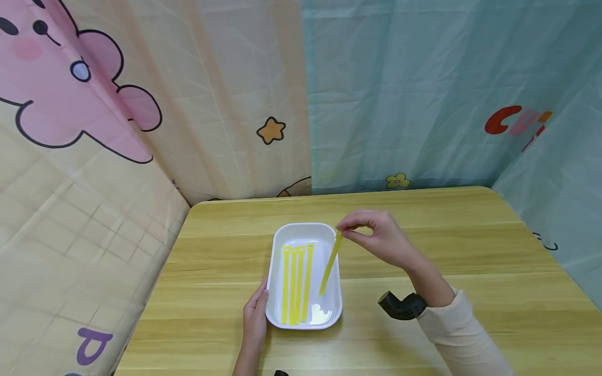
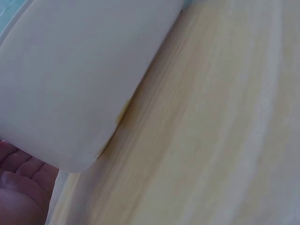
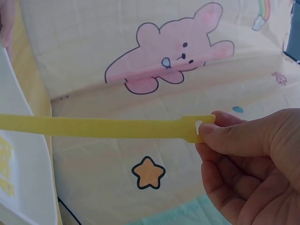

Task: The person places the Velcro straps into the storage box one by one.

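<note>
A white tray sits on the table with several yellow cable ties lying side by side in its left half. They are flat straps with a wider slotted end. My right hand pinches another yellow cable tie by its slotted end, between thumb and fingertips. That strap hangs at a slant over the tray's right side; the right wrist view shows the held end closely. At the tray's left wall, my left hand holds the edge. Its fingers are partly hidden behind the tray in the left wrist view.
The wooden table extends around the tray on all sides. Printed curtains hang behind it and at both sides. A black wrist camera is worn on the right forearm.
</note>
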`<state>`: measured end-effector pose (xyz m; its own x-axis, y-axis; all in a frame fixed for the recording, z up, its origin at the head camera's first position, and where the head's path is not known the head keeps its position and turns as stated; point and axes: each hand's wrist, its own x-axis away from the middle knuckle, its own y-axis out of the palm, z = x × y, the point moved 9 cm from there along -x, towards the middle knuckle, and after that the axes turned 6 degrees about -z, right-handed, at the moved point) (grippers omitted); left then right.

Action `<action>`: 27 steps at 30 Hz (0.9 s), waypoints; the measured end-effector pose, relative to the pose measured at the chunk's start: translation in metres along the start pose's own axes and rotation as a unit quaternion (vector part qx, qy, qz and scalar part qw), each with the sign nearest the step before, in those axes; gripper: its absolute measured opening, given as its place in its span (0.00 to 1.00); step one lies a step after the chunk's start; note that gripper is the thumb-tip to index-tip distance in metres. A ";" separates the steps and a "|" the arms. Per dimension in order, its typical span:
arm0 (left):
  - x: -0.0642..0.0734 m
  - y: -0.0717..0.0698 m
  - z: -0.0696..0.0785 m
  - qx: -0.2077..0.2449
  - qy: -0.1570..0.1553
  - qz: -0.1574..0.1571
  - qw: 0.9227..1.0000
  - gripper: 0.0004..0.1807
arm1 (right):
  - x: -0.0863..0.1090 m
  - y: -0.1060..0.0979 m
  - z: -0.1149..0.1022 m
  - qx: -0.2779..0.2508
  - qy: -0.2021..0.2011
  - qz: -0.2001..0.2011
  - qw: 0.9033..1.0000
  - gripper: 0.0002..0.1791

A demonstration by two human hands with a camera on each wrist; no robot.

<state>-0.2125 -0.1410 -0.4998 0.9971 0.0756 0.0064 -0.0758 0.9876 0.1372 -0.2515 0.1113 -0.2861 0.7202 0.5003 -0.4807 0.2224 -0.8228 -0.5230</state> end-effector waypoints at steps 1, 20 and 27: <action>0.000 0.000 0.000 0.000 0.000 0.001 1.000 0.20 | 0.000 0.002 0.001 -0.003 0.001 -0.002 1.000 0.12; 0.001 0.000 0.001 -0.002 0.003 0.003 1.000 0.20 | 0.014 0.031 0.011 -0.042 0.038 -0.035 0.998 0.10; 0.001 0.000 0.001 -0.007 -0.001 0.005 1.000 0.20 | 0.019 0.040 0.011 -0.070 0.045 -0.050 0.995 0.10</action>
<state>-0.2117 -0.1414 -0.4987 0.9963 0.0854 0.0093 -0.0859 0.9886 0.1237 -0.2360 0.0906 -0.3235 0.7441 0.5609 -0.3630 0.3814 -0.8026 -0.4586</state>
